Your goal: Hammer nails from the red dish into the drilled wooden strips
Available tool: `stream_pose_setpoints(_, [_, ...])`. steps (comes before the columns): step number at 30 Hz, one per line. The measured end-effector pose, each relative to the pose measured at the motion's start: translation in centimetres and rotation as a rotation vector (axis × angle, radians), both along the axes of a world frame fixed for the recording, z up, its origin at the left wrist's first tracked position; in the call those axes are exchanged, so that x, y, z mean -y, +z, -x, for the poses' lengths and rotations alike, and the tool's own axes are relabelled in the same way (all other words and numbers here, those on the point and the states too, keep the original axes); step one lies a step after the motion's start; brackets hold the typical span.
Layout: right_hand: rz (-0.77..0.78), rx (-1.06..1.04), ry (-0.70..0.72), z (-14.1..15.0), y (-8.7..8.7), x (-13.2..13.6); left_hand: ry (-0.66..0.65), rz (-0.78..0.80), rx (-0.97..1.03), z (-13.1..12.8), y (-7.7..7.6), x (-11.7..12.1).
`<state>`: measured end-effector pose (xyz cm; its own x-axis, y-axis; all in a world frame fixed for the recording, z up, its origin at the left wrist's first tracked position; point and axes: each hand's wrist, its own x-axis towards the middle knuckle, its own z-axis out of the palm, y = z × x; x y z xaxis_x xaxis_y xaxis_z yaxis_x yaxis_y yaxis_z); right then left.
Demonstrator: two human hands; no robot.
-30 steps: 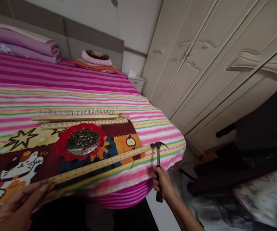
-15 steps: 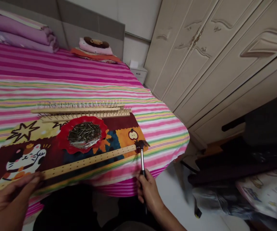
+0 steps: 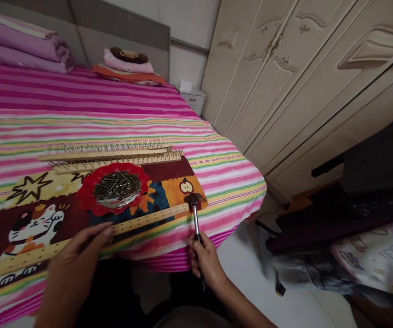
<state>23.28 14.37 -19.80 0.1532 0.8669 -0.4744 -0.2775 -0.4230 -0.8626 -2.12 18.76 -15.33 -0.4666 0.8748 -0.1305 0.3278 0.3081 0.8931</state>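
Observation:
A long wooden strip [image 3: 152, 219] with rows of dark holes lies slantwise along the near side of a patterned mat. My left hand [image 3: 80, 255] is closed on the strip near its middle, thumb and fingers at its edge; the hand hides part of it. In my right hand [image 3: 205, 259] is a hammer [image 3: 196, 218], gripped by its black handle. The dark hammer head is at the strip's right end; whether they touch I cannot tell. Just beyond the strip, a red scalloped dish [image 3: 86, 191] holds a heap of nails [image 3: 117, 187].
Behind the dish lie wooden strips [image 3: 114, 157] with rows of upright nails. Under everything is a bed with a striped cover [image 3: 224, 168]. Folded bedding [image 3: 22, 45] sits at the far left, a wardrobe [image 3: 285, 82] at right. Clothes [image 3: 370, 246] hang over something at lower right.
My left hand has moved right along the strip, from near its left part to about its middle. My right hand still holds the hammer at the strip's right end. The view has shifted slightly.

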Motion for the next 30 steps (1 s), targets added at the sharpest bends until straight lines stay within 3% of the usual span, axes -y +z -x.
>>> stream_pose_setpoints(2, [-0.007,-0.018,-0.01,-0.4,0.2,0.3,-0.108,0.013,0.161,-3.9,1.1,-1.2])
stream_pose_setpoints(4, [-0.02,-0.03,-0.013,-1.2,0.5,0.7,-0.216,-0.023,0.263,-7.1,1.3,-2.8])
stream_pose_setpoints(7, [-0.047,-0.035,-0.001,-2.5,1.1,1.4,-0.318,-0.005,0.351,-10.7,0.3,-5.1])
stream_pose_setpoints(11, [-0.07,-0.026,0.021,-3.4,1.2,2.2,-0.37,-0.025,0.336,-13.6,-0.8,-6.6])
stream_pose_setpoints(20, [-0.072,-0.022,0.025,-4.1,0.8,2.3,-0.429,-0.014,0.166,-15.1,-1.3,-7.4])
stream_pose_setpoints(30, [-0.06,-0.007,0.048,-4.0,1.2,2.7,-0.564,-0.189,-0.149,-14.9,-3.0,-7.3])
